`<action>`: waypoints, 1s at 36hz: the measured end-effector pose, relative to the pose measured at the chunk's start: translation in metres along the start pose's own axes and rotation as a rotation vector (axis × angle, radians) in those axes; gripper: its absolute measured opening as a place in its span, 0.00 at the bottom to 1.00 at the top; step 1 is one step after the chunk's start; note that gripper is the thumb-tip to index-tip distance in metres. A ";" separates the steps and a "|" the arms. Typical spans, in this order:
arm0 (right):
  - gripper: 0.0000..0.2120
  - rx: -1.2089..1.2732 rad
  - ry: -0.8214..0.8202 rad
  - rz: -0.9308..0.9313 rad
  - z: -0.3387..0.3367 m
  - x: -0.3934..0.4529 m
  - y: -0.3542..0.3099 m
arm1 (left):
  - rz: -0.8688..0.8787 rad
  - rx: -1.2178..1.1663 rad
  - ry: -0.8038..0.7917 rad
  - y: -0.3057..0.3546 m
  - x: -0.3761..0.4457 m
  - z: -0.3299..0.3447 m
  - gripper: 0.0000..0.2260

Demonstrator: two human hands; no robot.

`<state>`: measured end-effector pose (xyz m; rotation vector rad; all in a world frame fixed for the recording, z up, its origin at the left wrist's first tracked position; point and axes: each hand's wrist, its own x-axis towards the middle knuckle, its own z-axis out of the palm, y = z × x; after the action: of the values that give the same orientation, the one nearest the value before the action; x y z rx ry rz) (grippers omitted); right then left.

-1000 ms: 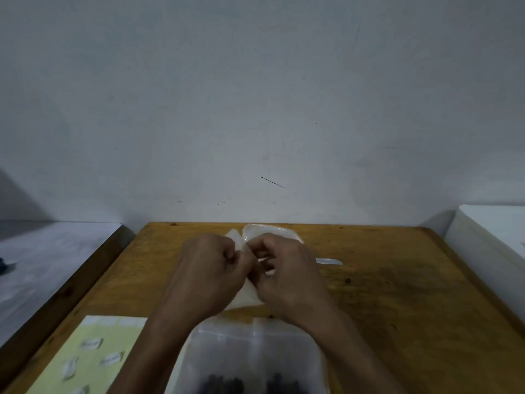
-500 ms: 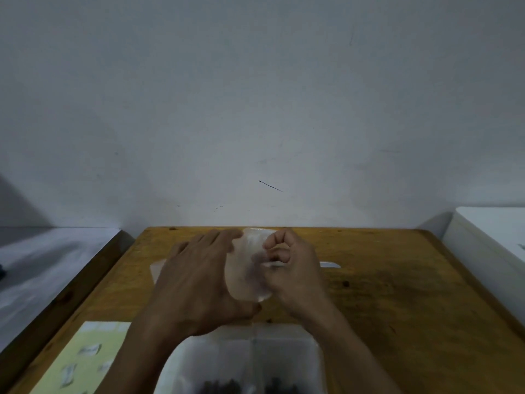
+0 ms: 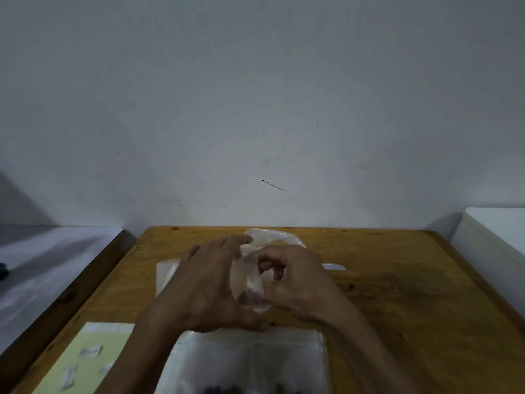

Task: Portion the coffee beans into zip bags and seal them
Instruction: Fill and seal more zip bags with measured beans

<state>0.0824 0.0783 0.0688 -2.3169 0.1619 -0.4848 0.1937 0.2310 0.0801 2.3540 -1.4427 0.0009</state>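
Note:
I hold a small clear zip bag [image 3: 250, 282] upright above the middle of the wooden table [image 3: 397, 294]. My left hand [image 3: 204, 285] spans it, fingers at its top edge and thumb under its bottom. My right hand [image 3: 295, 280] has curled fingers that pinch the bag's right side. Something dark shows low inside the small bag. Below my wrists, at the near edge, lies a large clear bag [image 3: 244, 362] with dark coffee beans [image 3: 221, 389] in it.
Flat clear bags [image 3: 166, 275] lie left of my hands, and crumpled plastic [image 3: 272, 237] sits behind them. A white flat object [image 3: 333, 266] pokes out right of my right hand. A yellow label sheet [image 3: 85, 356] lies near left. A white box [image 3: 497, 240] stands at the right.
My left hand has uncurled from a fist and now spans the small bag. The bag has turned upright between my hands. My right hand keeps its pinch.

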 end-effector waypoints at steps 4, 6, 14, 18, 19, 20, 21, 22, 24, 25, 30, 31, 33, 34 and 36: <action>0.18 0.037 -0.013 0.004 0.003 0.003 0.007 | -0.007 -0.068 -0.011 -0.002 0.005 0.005 0.44; 0.16 0.088 -0.016 0.007 0.001 0.003 0.008 | -0.020 -0.143 0.011 -0.004 0.007 0.007 0.39; 0.01 0.161 0.295 0.148 -0.004 -0.001 0.025 | -0.137 -0.263 0.045 -0.021 0.014 0.016 0.33; 0.12 -0.215 0.563 0.388 -0.016 -0.007 0.063 | -0.220 -0.290 0.011 -0.030 0.021 0.015 0.40; 0.17 -0.255 0.548 0.451 -0.019 -0.008 0.072 | -0.238 -0.325 -0.003 -0.031 0.025 0.016 0.40; 0.22 -0.242 0.503 0.535 -0.022 -0.009 0.078 | -0.253 -0.365 -0.023 -0.031 0.029 0.016 0.41; 0.27 -0.190 0.448 0.623 -0.025 -0.010 0.082 | -0.268 -0.397 -0.048 -0.030 0.034 0.017 0.42; 0.31 -0.139 0.401 0.699 -0.026 -0.010 0.086 | -0.283 -0.417 -0.075 -0.029 0.039 0.019 0.44; 0.35 -0.011 0.367 0.782 -0.024 -0.010 0.094 | -0.312 -0.432 -0.112 -0.027 0.048 0.022 0.47; 0.34 0.098 0.380 0.811 -0.022 -0.009 0.098 | -0.323 -0.439 -0.126 -0.026 0.052 0.023 0.48; 0.14 0.676 0.487 0.839 -0.008 -0.005 0.103 | -0.391 -0.495 -0.209 -0.022 0.069 0.028 0.45; 0.11 0.733 0.506 0.822 -0.005 -0.004 0.100 | -0.406 -0.494 -0.215 -0.021 0.071 0.029 0.44; 0.08 0.800 0.530 0.783 0.000 0.000 0.095 | -0.436 -0.491 -0.209 -0.020 0.073 0.030 0.44; 0.07 0.801 0.537 0.763 0.002 0.001 0.092 | -0.445 -0.494 -0.206 -0.020 0.073 0.031 0.44; 0.04 0.684 0.550 0.699 0.007 0.001 0.087 | -0.462 -0.493 -0.196 -0.020 0.073 0.033 0.44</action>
<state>0.0883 0.0211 0.0037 -1.3013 0.8828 -0.6629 0.2393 0.1657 0.0571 2.2386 -0.8121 -0.6449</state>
